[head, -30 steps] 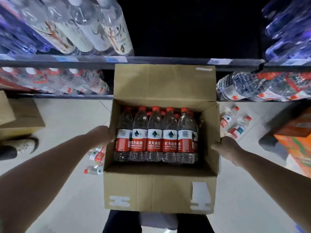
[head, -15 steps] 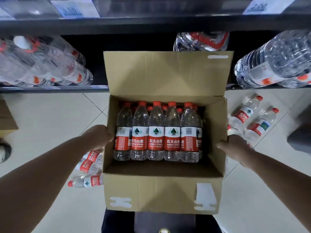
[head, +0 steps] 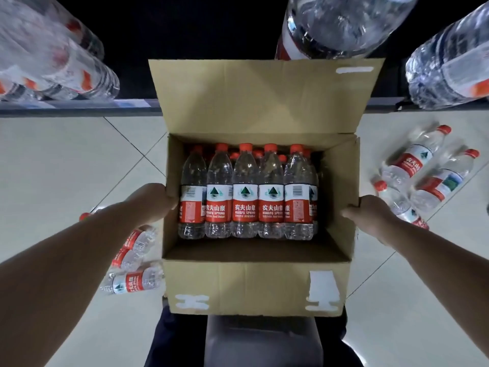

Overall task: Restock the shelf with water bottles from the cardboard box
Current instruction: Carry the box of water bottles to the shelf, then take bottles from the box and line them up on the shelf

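Both hands grip an open cardboard box of water bottles in front of the shelf.

The left hand (head: 152,201) is wrapped over the box's left wall and the right hand (head: 370,215) clamps its right wall, fingers curled on the cardboard box (head: 246,284). Inside, upright water bottles (head: 244,192) with red caps fill the far end, leaving the near end bare. The far flap stands open toward the shelf (head: 79,105), whose edge carries larger bottles (head: 447,64). Loose bottles (head: 423,165) lie on the tiled floor (head: 53,160) at both sides of the box.
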